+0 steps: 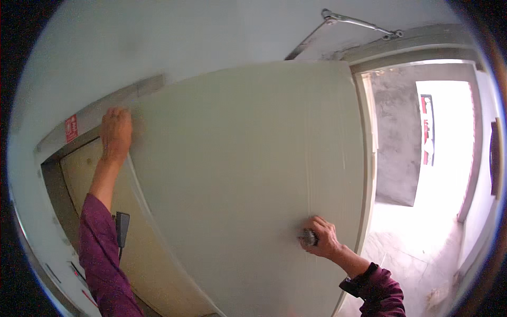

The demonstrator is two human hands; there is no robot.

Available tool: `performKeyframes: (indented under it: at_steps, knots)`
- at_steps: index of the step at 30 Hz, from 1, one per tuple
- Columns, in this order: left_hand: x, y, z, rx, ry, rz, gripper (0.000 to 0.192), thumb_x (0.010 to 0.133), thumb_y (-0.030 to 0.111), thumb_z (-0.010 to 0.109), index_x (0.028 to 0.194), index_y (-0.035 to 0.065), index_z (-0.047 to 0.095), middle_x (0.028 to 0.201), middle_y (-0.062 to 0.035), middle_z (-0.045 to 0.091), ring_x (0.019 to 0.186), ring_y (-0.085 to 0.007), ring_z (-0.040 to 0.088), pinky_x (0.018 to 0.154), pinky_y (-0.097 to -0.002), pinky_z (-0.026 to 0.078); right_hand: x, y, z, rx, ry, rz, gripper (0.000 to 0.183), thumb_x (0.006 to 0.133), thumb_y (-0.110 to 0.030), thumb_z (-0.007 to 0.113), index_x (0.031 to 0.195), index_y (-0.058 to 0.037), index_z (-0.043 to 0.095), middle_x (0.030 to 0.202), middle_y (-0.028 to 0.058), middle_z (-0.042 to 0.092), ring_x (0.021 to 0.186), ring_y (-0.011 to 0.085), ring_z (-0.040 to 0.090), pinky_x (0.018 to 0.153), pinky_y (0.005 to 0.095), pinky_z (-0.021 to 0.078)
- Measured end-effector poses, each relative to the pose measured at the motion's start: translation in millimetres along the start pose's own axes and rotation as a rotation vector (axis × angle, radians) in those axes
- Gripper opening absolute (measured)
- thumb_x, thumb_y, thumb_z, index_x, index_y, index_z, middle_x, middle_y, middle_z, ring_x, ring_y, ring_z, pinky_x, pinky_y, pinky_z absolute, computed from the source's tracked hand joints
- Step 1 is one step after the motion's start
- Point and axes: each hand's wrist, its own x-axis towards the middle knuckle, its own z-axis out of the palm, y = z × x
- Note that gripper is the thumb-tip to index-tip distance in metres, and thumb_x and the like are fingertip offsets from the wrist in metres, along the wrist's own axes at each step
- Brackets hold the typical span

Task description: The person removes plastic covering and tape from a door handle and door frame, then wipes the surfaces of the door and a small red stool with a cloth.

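Note:
A large pale green door (237, 150) fills the middle of the view, with faint vertical streaks down its right part. My left hand (116, 134) is raised to its upper left corner, fingers curled over the edge; the fingertips are hidden. Lower on the right, my right hand (324, 237) presses a grey scouring ball, seemingly steel wool (310, 237), against the door's face. Both arms wear purple sleeves.
A metal door-closer arm (356, 21) juts above the door. On the right, a bright doorway (443, 190) shows a tiled floor. At left, a recessed frame (55, 190) bears a red sticker (71, 128). A dark grey rectangular object (122, 230) is beside my left forearm.

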Motion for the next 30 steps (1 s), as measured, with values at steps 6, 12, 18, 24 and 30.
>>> performKeyframes:
  at_steps: [6, 12, 18, 24, 30]
  knots:
    - [-13, -4, 11, -0.36, 0.408, -0.135, 0.013, 0.074, 0.003, 0.045, 0.087, 0.0004, 0.045, 0.08, -0.012, 0.047, 0.076, -0.0253, 0.047, 0.064, -0.0334, 0.04, -1, 3, 9, 0.035, 0.017, -0.027, 0.024, 0.052, -0.011, 0.062, 0.069, -0.0066, 0.046, 0.065, 0.0065, 0.044, 0.059, 0.0241, 0.045, 0.048, 0.0332, 0.0374]
    - [-35, -1, 25, -0.693, 0.256, -0.359, 0.016, 0.071, -0.001, 0.043, 0.086, 0.0012, 0.047, 0.073, -0.0113, 0.046, 0.065, -0.0236, 0.045, 0.058, -0.03, 0.038, 8, -6, 9, 0.101, 0.063, -0.069, 0.024, 0.05, -0.006, 0.062, 0.071, -0.0059, 0.049, 0.07, 0.0084, 0.049, 0.061, 0.0256, 0.049, 0.052, 0.0328, 0.0404]
    - [-28, 6, -12, -0.872, 0.084, -0.031, 0.01, 0.068, 0.006, 0.048, 0.076, 0.0042, 0.043, 0.068, -0.0097, 0.042, 0.063, -0.024, 0.043, 0.056, -0.0324, 0.035, 8, -11, 5, 0.113, 0.135, -0.108, 0.024, 0.05, -0.005, 0.061, 0.071, -0.0055, 0.049, 0.068, 0.0093, 0.05, 0.063, 0.0257, 0.051, 0.053, 0.0331, 0.0418]
    - [-38, 24, -27, -0.62, 0.311, 0.064, 0.037, 0.061, 0.031, 0.06, 0.079, 0.0043, 0.042, 0.08, -0.0105, 0.044, 0.073, -0.0249, 0.042, 0.066, -0.0341, 0.034, 12, -14, 13, 0.058, 0.129, -0.093, 0.028, 0.045, -0.004, 0.061, 0.068, -0.0069, 0.047, 0.065, 0.0084, 0.048, 0.059, 0.027, 0.048, 0.049, 0.0348, 0.0394]
    - [-6, -2, -22, -0.326, 0.236, -0.133, 0.047, 0.055, 0.039, 0.062, 0.08, 0.006, 0.039, 0.075, -0.0083, 0.044, 0.07, -0.0245, 0.041, 0.061, -0.0358, 0.03, 10, -17, 9, 0.022, 0.116, -0.109, 0.029, 0.045, -0.006, 0.062, 0.07, -0.0071, 0.047, 0.065, 0.0082, 0.047, 0.058, 0.0271, 0.047, 0.048, 0.0347, 0.0386]
